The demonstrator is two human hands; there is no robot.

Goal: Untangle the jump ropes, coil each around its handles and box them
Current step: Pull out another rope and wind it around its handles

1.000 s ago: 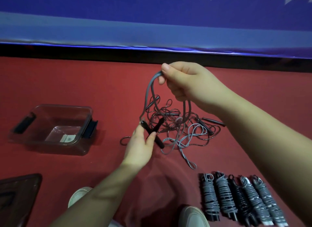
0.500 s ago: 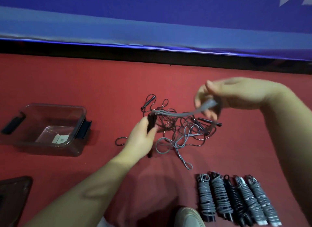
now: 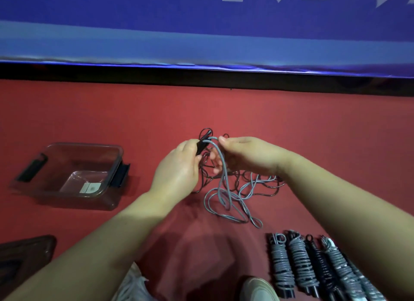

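While your left grip (image 3: 177, 168) clenches the black handles (image 3: 201, 146) at frame centre in the head view, their long axis running up and slightly right, your right grip (image 3: 246, 157) pinches the grey rope (image 3: 225, 182) just right of the handle tops. The rope drops to loose loops on the red floor (image 3: 156, 112), touching the dark tangle (image 3: 264, 185). The right grip is nearer the slack. Judgement: the next wrap goes round the handles. Clear box (image 3: 67, 199) at left, coiled ropes (image 3: 300, 262) lower right.
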